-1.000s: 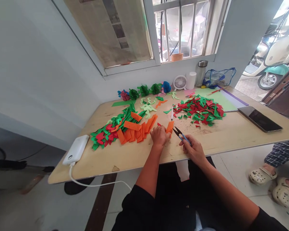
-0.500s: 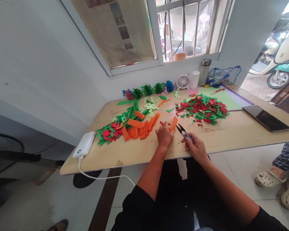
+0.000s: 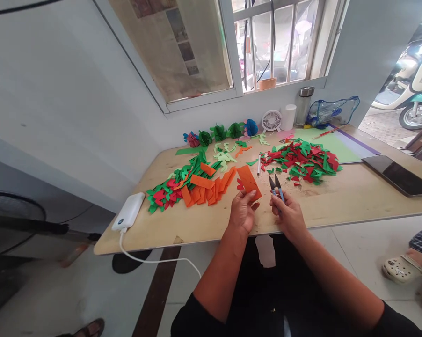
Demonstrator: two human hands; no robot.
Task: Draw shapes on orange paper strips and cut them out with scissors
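Observation:
Between the thumb and fingers of my left hand (image 3: 243, 210) is a folded orange paper piece (image 3: 249, 181), its face turned up toward me. A small red paper piece (image 3: 240, 184) pokes out beside it at the same hand. My right hand (image 3: 287, 211) is closed round blue-handled thread snips (image 3: 277, 187), whose dark blades point up and stand apart, clear of the paper. Left of my hands lies a row of folded orange papers (image 3: 211, 192), against green and red cut-outs (image 3: 165, 194). Beyond my right hand spreads a heap of red and green scraps (image 3: 304, 159).
On the wooden table (image 3: 197, 229) are a white power bank (image 3: 128, 211) with a cable, a pen (image 3: 259, 164) and a phone (image 3: 400, 174). Paper honeycomb figures (image 3: 218, 133), a small fan (image 3: 271, 120) and a bottle (image 3: 304, 105) stand along the wall. A person's clog (image 3: 403, 269) shows at right.
My left hand has turned over, so the orange paper now shows its broad face. The snips have moved away from the paper and point more upright. The view has shifted slightly.

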